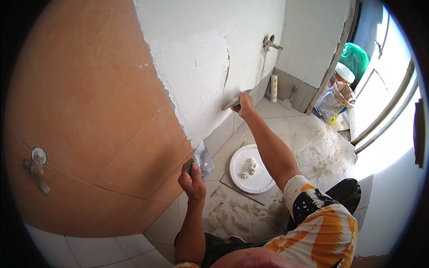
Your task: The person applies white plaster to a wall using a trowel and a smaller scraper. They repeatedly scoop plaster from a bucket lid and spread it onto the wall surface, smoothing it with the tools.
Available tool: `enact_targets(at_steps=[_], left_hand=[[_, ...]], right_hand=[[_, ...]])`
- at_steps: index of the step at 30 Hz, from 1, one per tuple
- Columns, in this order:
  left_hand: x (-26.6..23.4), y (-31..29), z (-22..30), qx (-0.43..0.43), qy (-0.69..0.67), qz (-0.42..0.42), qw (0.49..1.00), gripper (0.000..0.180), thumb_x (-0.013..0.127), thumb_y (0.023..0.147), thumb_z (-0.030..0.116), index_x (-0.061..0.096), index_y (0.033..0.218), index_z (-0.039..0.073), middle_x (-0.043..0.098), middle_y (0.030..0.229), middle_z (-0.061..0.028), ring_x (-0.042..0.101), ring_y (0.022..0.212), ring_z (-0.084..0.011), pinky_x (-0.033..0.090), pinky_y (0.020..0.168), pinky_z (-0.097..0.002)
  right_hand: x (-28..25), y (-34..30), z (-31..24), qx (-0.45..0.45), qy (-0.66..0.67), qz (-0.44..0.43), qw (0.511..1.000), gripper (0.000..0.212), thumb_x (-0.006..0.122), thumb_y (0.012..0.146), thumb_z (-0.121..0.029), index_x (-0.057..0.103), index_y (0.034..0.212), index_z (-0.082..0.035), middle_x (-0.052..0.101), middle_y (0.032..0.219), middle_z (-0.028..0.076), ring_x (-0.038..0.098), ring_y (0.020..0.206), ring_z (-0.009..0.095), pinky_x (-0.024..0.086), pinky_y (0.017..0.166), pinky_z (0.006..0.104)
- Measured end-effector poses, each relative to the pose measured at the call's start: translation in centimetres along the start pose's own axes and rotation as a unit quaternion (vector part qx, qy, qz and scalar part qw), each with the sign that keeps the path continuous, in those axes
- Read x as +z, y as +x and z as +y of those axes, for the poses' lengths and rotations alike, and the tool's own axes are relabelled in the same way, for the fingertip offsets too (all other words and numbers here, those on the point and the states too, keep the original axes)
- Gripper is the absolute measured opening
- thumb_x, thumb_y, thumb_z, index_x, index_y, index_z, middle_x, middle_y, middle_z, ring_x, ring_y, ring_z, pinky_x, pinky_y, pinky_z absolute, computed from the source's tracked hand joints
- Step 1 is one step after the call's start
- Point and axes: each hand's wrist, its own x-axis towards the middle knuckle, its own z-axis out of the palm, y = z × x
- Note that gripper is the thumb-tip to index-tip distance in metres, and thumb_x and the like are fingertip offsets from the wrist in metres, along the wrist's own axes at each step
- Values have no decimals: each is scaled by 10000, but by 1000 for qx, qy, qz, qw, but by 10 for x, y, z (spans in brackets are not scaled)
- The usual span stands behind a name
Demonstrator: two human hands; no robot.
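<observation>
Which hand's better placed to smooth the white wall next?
Probably the right hand: its flat tool is at the white wall, while the left hand holds a blade beside orange tiles.

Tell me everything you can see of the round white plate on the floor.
The plate is round, white and shallow, with a rim, and looks like plastic. It lies flat, face up, on a greyish square slab set on the floor. A lumpy heap of white paste sits near its middle, with bare surface around. The right forearm passes in front of its right edge; neither hand touches it.
</observation>
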Motion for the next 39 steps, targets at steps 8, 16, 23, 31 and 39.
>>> enact_targets(at_steps=[8, 16, 23, 31, 39], left_hand=[[10, -2, 7, -8, -7, -3, 1000, 282, 520, 1007, 209, 613, 997, -57, 590, 765, -27, 502, 688, -88, 429, 608, -258], [4, -2, 0, -62, -24, 24, 997, 222, 516, 1003, 170, 575, 919, -27, 531, 801, 29, 453, 729, -72, 398, 639, -248], [7, 0, 1, -94, -76, 98, 988, 289, 523, 1013, 193, 578, 1087, -81, 602, 910, -32, 515, 804, -99, 451, 719, -263], [-5, 1, 5, -126, -105, 92, 982, 276, 519, 1014, 185, 579, 1101, -70, 599, 946, -28, 508, 833, -94, 437, 751, -247], [6, 9, 9, -285, -361, 109, 881, 310, 550, 976, 180, 550, 1229, 0, 625, 1145, -68, 606, 1014, -203, 472, 934, -347]], right_hand=[[75, -34, -207, -309, -161, -49, 936, 317, 500, 837, -182, 542, 1058, 41, 635, 888, 164, 655, 688, 270, 580, 562, 416], [87, -141, -183, -424, -243, -135, 862, 394, 478, 819, -108, 501, 1148, 107, 637, 897, 188, 663, 649, 253, 554, 467, 347], [-38, -34, 22, 51, 31, 12, 998, 269, 482, 875, -79, 486, 1114, 46, 587, 967, 207, 630, 721, 313, 579, 585, 455], [35, -28, -80, -56, -4, -42, 998, 209, 519, 914, -173, 538, 1000, 17, 621, 854, 160, 642, 639, 267, 575, 508, 367], [122, -141, -247, -398, -230, -207, 864, 322, 534, 911, -237, 517, 1101, 22, 582, 933, 181, 642, 710, 267, 591, 528, 393]])
